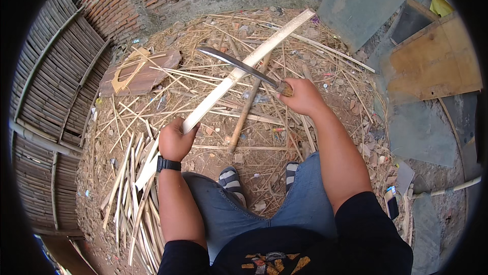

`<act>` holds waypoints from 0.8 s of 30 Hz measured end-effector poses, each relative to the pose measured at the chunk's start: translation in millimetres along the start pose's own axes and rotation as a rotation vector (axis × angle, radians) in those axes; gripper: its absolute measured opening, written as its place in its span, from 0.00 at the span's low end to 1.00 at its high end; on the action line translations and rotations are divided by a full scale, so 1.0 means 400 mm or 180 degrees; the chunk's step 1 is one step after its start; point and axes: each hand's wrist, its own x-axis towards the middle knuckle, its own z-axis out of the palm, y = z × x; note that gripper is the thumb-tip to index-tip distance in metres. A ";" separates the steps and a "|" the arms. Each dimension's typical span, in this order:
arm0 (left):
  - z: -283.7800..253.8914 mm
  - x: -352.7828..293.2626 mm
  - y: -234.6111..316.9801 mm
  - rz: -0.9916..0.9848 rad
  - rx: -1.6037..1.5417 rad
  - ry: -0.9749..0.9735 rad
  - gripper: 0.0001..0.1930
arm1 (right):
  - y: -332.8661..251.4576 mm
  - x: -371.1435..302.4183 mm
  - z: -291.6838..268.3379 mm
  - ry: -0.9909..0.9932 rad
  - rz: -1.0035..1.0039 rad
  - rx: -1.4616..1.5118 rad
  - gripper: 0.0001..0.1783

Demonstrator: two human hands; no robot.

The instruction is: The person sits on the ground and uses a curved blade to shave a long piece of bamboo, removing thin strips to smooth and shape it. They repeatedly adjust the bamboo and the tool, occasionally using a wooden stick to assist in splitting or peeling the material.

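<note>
My left hand (175, 139), with a black watch on its wrist, is closed round a long pale strip of split bamboo (212, 98). The strip slants from beside my left thigh up to the far right. In my right hand (303, 96) is the wooden handle of a machete (239, 64). Its long dark blade points to the far left and crosses over the strip, near the strip's middle. Whether the edge touches the strip I cannot tell. Below the crossing, a thick round stick (245, 117) lies slanted over the litter in front of my feet.
Several split bamboo strips (133, 193) lie heaped by my left leg. Shavings and thin sticks cover the ground. A brown board (140, 74) lies at the far left, beside a bamboo-slat wall (48, 92). Grey sheets (360, 8) and a tan panel (432, 61) are at the right.
</note>
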 end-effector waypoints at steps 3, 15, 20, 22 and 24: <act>-0.001 -0.004 0.013 0.0011 0.0046 0.0029 0.21 | 0.030 0.011 0.004 0.0087 0.0002 0.0073 0.25; 0.007 -0.002 -0.001 -0.0020 0.0035 0.0074 0.21 | 0.017 0.000 0.003 0.0058 0.0005 0.0007 0.27; 0.007 -0.001 0.006 0.0099 0.0233 0.0100 0.21 | 0.040 0.007 0.001 0.0040 0.0091 -0.0065 0.28; 0.004 0.001 0.010 0.0112 0.0356 0.0064 0.22 | 0.049 0.009 0.006 0.0088 0.0135 -0.0112 0.29; -0.002 0.000 0.016 0.0071 0.0361 0.0028 0.22 | 0.050 0.008 0.009 0.0126 0.0135 -0.0085 0.30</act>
